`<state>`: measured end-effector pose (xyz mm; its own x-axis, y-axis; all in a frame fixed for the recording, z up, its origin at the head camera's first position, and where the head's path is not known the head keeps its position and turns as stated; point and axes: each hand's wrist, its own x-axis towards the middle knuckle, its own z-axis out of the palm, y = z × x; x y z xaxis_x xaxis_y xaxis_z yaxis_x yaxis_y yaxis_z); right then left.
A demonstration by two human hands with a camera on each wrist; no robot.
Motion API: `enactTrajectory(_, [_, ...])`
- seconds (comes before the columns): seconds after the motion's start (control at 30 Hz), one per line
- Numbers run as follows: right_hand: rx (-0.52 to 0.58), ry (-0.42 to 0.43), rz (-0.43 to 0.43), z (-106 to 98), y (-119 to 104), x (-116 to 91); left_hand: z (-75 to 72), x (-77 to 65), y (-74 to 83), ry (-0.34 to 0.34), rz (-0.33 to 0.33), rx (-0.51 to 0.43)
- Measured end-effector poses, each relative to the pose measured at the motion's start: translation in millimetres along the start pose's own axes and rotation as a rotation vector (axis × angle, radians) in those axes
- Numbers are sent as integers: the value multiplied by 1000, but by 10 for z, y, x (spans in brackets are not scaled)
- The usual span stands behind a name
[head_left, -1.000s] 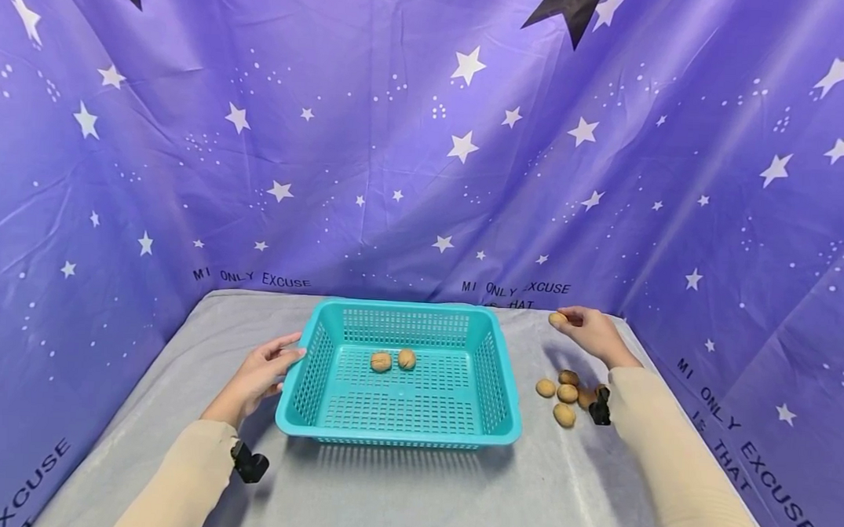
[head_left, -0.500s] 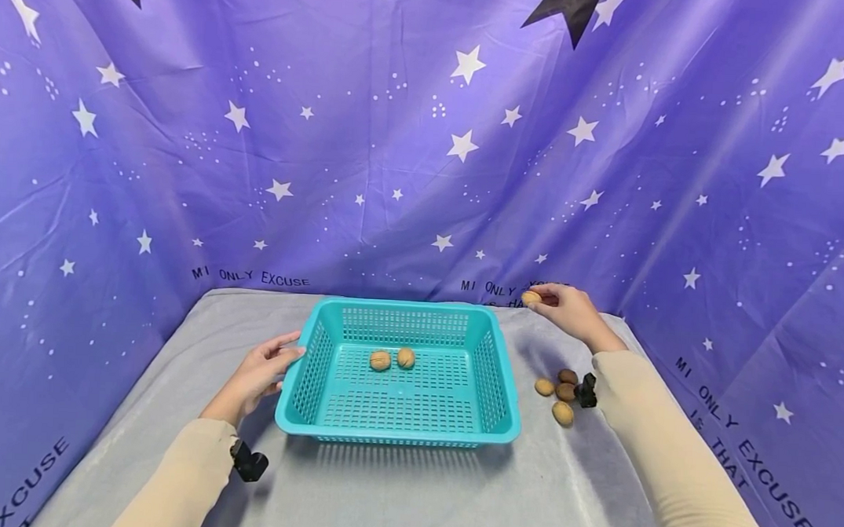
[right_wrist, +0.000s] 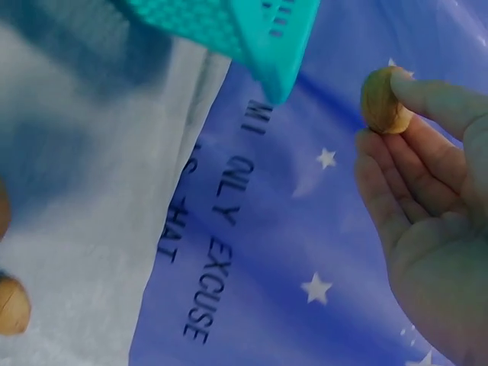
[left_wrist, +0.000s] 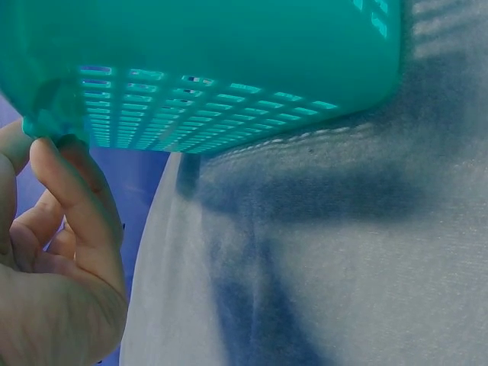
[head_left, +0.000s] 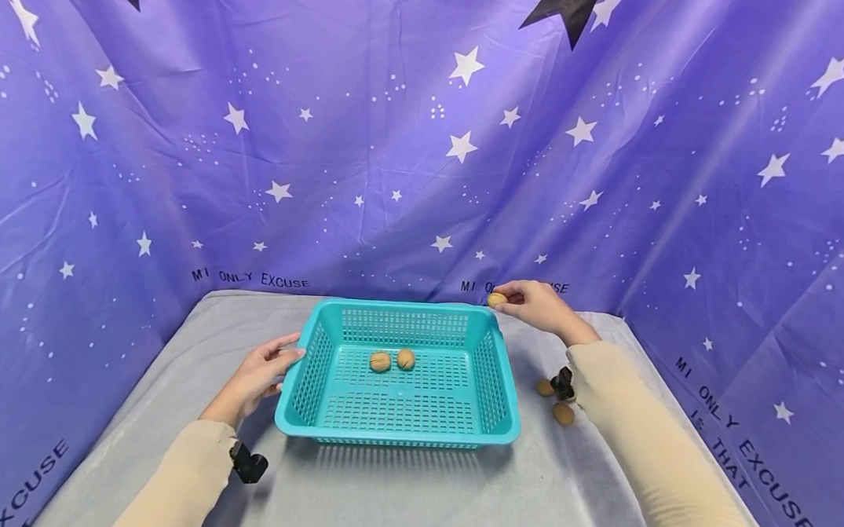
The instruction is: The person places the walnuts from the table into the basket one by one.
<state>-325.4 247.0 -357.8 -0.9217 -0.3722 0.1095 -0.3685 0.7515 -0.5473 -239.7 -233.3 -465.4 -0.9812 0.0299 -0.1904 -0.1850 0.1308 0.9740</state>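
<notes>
A turquoise plastic basket (head_left: 396,435) with slotted walls sits on the grey cloth. Two walnuts (head_left: 380,361) lie side by side on its floor. My left hand (head_left: 253,378) holds the basket's left rim, thumb and fingers pinching the edge in the left wrist view (left_wrist: 72,252). Between the thumb and fingertips of my right hand (head_left: 536,304) is a walnut (head_left: 497,300), raised near the basket's far right corner. The right wrist view shows this pinched walnut (right_wrist: 383,101) against the backdrop, apart from the basket.
More walnuts (head_left: 563,413) lie on the cloth right of the basket, partly hidden by the right wrist's camera (head_left: 563,384). A purple star-printed curtain (head_left: 369,175) encloses the table at the back and both sides.
My right hand has carried the walnut leftward and slightly up, from over the table's right side to the basket's far right corner. The left hand and basket have stayed in place.
</notes>
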Motion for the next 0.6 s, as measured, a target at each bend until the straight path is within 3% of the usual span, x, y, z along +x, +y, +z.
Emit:
enactTrajectory(0.33, [-12,-158,-56,160,-284,193,-2,-1,12,4,-5,16])
enactTrajectory(0.6, [24,-228,-36,397,-369,324,-8,-2,12,7,-2,36])
